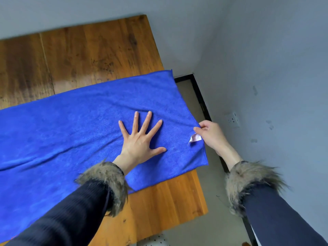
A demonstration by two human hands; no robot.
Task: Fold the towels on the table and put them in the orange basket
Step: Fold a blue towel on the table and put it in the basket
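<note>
One towel (71, 132), blue and long, is being shown in the head view, spread over the wooden table (85, 55) with its long axis running from far out beyond the left hand across to the right hand. The left hand (140, 139) is being pressed flat on the cloth, fingers straight and spread wide, holding nothing. The right hand (211, 134) is being held just to the right of it, off the table edge, with thumb and fingers pinched on the towel's short end, just above a small pale label (195, 138). That short end is lying directly under the right hand and overhanging the table slightly; the rest of the towel is stretching away to the left, past the left hand's little-finger side and out of view. The next fold is judged to turn on this: the pinched end is nearest the right hand, and the length to be covered is lying leftward along the long axis, so the end is likely to be carried over the flat left hand. No orange basket is being shown in this view
</note>
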